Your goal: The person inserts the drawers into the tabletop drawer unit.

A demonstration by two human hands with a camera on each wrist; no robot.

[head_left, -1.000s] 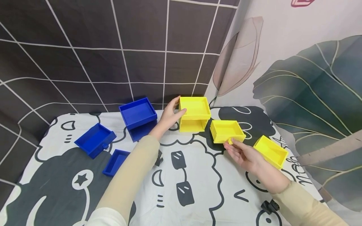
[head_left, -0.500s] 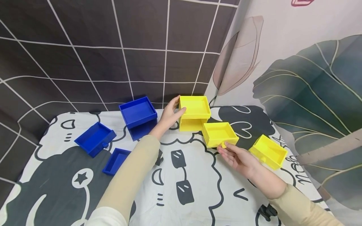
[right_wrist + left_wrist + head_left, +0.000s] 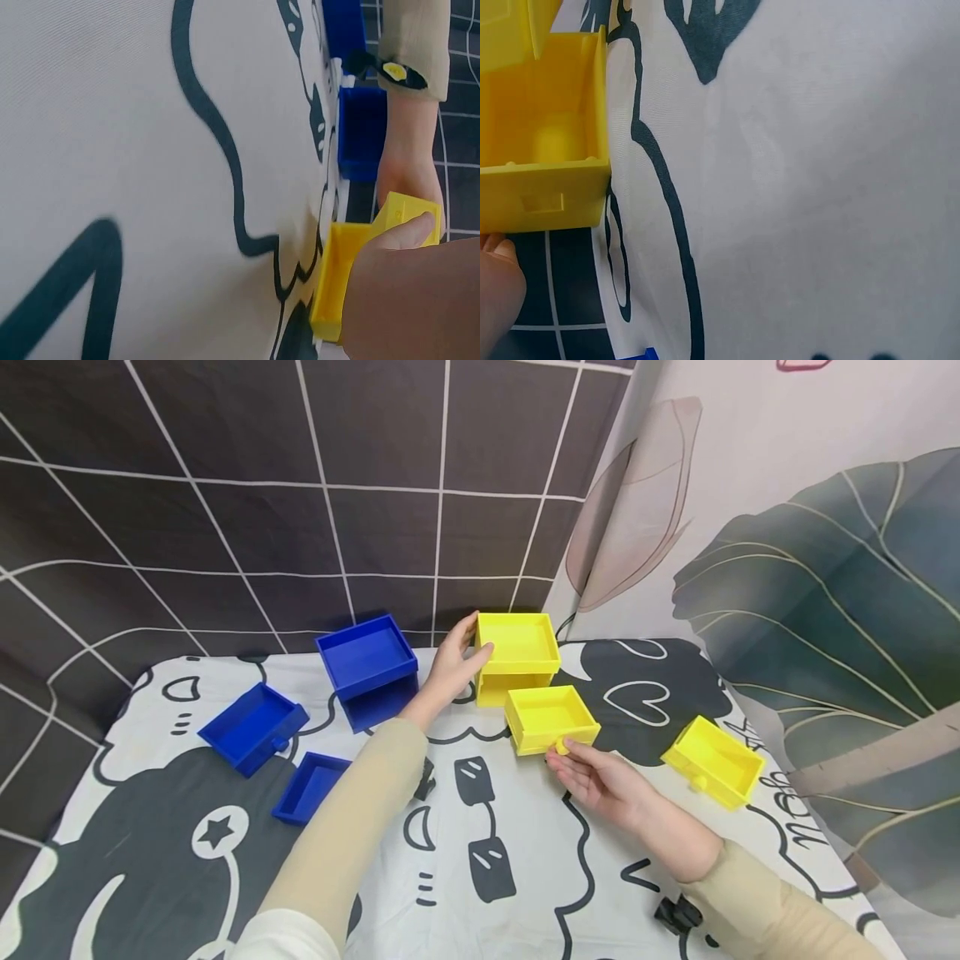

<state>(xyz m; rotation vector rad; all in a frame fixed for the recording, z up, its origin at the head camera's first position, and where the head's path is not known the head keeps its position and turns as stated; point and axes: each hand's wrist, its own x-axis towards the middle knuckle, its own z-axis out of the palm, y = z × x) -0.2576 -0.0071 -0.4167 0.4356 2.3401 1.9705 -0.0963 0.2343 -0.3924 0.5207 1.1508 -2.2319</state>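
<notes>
My left hand (image 3: 453, 664) grips the left side of a yellow toy cabinet (image 3: 517, 643), thumb over its top rim. The cabinet's front compartment faces me below a shallow tray-like top. In the left wrist view, the cabinet's hollow (image 3: 547, 112) shows, with part of a yellow drawer (image 3: 506, 34) overlapping its corner. Between thumb and fingers my right hand (image 3: 607, 785) pinches the round knob of that drawer, which overlaps the lower front of the cabinet in the head view. The right wrist view has the right thumb (image 3: 409, 232) against the drawer; the other fingers are hidden there.
A second yellow drawer (image 3: 716, 762) lies to the right, its knob towards me. Left of the cabinet stands a blue cabinet (image 3: 367, 656) with an open front, and two blue drawers (image 3: 251, 727) lie nearby. A dark grid-patterned cloth (image 3: 375, 527) hangs behind the printed tablecloth (image 3: 525, 827).
My right hand has carried the yellow drawer leftwards, from beside the yellow cabinet to in front of it. My left hand has stayed on the cabinet.
</notes>
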